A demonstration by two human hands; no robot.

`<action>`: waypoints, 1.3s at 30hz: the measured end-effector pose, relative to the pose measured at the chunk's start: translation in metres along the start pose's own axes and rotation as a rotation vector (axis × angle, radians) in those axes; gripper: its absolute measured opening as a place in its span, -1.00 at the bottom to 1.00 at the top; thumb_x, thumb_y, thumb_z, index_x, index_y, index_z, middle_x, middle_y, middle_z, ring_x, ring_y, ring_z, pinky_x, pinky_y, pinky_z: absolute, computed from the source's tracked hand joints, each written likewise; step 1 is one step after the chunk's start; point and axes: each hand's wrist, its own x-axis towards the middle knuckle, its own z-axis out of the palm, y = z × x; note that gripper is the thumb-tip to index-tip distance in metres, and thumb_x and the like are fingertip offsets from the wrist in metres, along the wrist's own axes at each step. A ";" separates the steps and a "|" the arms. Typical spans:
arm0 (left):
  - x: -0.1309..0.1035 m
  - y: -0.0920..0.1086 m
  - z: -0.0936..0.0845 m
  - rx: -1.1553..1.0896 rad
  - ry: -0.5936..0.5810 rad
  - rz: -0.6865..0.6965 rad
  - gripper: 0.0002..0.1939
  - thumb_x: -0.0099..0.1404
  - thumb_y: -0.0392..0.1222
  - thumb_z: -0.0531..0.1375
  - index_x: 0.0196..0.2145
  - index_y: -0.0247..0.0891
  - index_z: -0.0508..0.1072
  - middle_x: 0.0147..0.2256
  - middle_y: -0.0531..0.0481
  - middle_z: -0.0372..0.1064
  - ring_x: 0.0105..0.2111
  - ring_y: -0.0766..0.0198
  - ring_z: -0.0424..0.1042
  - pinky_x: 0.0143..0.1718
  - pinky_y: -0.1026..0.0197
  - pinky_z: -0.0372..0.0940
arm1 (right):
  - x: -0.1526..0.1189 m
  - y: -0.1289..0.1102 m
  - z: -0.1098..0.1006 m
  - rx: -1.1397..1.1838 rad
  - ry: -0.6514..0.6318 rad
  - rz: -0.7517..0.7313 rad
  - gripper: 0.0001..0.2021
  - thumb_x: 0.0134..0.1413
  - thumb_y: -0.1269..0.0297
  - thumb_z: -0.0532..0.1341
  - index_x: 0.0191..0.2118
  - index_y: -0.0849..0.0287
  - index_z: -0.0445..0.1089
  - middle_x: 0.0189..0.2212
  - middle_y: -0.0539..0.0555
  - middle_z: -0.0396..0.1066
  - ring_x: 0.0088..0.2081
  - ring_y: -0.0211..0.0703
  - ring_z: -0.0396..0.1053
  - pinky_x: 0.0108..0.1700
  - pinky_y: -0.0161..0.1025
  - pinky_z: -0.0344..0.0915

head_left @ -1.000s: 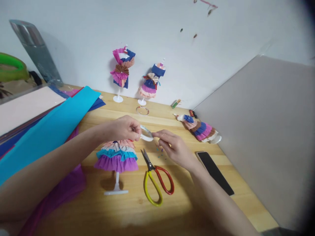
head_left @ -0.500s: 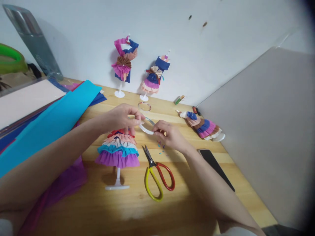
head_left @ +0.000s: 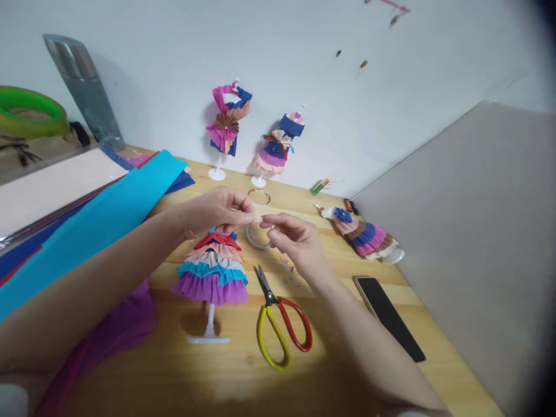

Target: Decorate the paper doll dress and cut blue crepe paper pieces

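Above the wooden table, my left hand [head_left: 232, 209] pinches a small whitish piece of tape [head_left: 258, 219] between thumb and fingertips. My right hand [head_left: 295, 237] is just beside it, index fingertip at the tape's other end and thumb held apart below. A thin white tape roll [head_left: 257, 245] shows under the hands, partly covered by the right fingers. Near my left wrist stands a small dress form [head_left: 212, 272] in layered red, peach, white, blue and purple crepe ruffles; its top is hidden by the hand. Scissors [head_left: 271, 298] with yellow and red handles lie in front, blades slightly apart.
Two dressed forms [head_left: 225, 124] [head_left: 278, 145] stand by the wall; another dressed form [head_left: 362, 234] lies at right. A phone [head_left: 391, 318] rests nearby. Crepe paper sheets [head_left: 108, 214], a bottle [head_left: 89, 92] and a green tape roll [head_left: 30, 116] occupy the left. Paper scraps [head_left: 289, 266] dot the table.
Both hands were holding the tape roll; now it sits below them, and the small tape piece is between my fingertips. My right thumb has moved away from the index finger. The view has shifted slightly.
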 end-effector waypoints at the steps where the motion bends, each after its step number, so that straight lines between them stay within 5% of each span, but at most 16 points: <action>1: 0.000 0.000 0.001 -0.011 -0.008 0.004 -0.90 0.20 -0.35 0.21 -0.48 -0.33 0.41 -0.70 0.17 0.19 -0.72 0.55 0.11 -0.70 0.49 0.00 | -0.001 -0.005 0.006 0.052 0.026 -0.001 -0.69 -0.12 0.09 0.37 -0.24 0.15 0.51 -0.41 0.04 0.49 -0.54 -0.35 0.24 -0.47 -0.32 0.25; 7: -0.002 0.001 0.006 0.002 -0.013 -0.005 -0.92 0.15 -0.35 0.24 -0.49 -0.33 0.41 -0.69 0.16 0.20 -0.71 0.55 0.12 -0.69 0.48 0.03 | 0.002 -0.013 0.021 0.200 0.079 0.013 -0.78 -0.15 0.15 0.39 -0.45 0.20 0.47 -0.67 -0.07 0.34 -0.65 -0.40 0.14 -0.58 -0.37 0.13; 19: -0.002 0.004 0.008 0.006 -0.027 -0.051 -0.92 0.07 -0.26 0.31 -0.46 -0.34 0.53 -0.59 0.05 0.35 -0.69 0.52 0.16 -0.69 0.40 0.06 | -0.018 -0.022 0.030 -0.031 0.235 -0.304 -0.88 -0.01 0.43 0.26 -0.52 0.15 0.39 -0.61 -0.06 0.29 -0.59 -0.35 0.17 -0.56 -0.33 0.09; 22: -0.007 0.008 0.006 0.061 -0.029 -0.055 -0.78 0.08 -0.22 0.31 -0.27 -0.31 0.56 -0.38 0.00 0.46 -0.68 0.56 0.20 -0.66 0.39 0.11 | -0.024 -0.022 0.028 -0.007 0.218 -0.352 -0.87 0.04 0.39 0.25 -0.50 0.12 0.38 -0.60 -0.04 0.27 -0.57 -0.30 0.19 -0.54 -0.29 0.11; 24: -0.012 0.013 0.000 0.066 -0.015 -0.024 -0.52 0.08 -0.17 0.32 0.00 -0.18 0.46 -0.20 0.00 0.46 -0.66 0.57 0.23 -0.65 0.39 0.12 | -0.029 -0.025 0.023 0.044 0.198 -0.349 -0.87 0.08 0.31 0.25 -0.47 0.10 0.37 -0.58 -0.02 0.28 -0.55 -0.27 0.22 -0.54 -0.27 0.14; 27: -0.024 0.028 -0.012 0.066 0.127 0.112 -0.37 0.19 -0.05 0.25 0.20 -0.04 0.25 -0.11 0.02 0.42 -0.62 0.51 0.30 -0.66 0.37 0.08 | -0.038 -0.033 0.016 0.100 0.140 -0.315 -0.90 0.10 0.29 0.25 -0.43 0.08 0.39 -0.55 0.01 0.31 -0.52 -0.23 0.26 -0.54 -0.25 0.16; 30: -0.039 0.045 -0.014 0.293 0.209 0.150 -0.75 0.19 -0.17 0.25 -0.18 -0.28 0.54 -0.42 0.06 0.41 -0.59 0.48 0.29 -0.58 0.37 0.07 | -0.048 -0.042 0.016 0.048 0.056 -0.274 -0.89 0.06 0.40 0.26 -0.45 0.08 0.43 -0.58 -0.02 0.32 -0.53 -0.26 0.25 -0.53 -0.26 0.18; 33: -0.052 0.045 -0.002 0.537 0.134 0.101 -0.93 0.07 -0.25 0.30 -0.46 -0.31 0.56 -0.60 0.10 0.32 -0.56 0.45 0.28 -0.54 0.37 0.07 | -0.056 -0.043 0.026 -0.015 0.006 -0.158 -0.88 0.01 0.43 0.27 -0.49 0.09 0.45 -0.61 -0.03 0.33 -0.55 -0.28 0.24 -0.52 -0.28 0.20; 39: -0.075 0.006 0.025 0.683 0.205 -0.041 -0.90 0.08 -0.26 0.26 -0.41 -0.21 0.59 -0.54 0.10 0.42 -0.53 0.41 0.28 -0.51 0.36 0.07 | -0.062 -0.025 0.043 0.051 -0.034 0.054 -0.89 -0.05 0.33 0.31 -0.53 0.16 0.45 -0.63 -0.02 0.35 -0.61 -0.35 0.21 -0.60 -0.37 0.17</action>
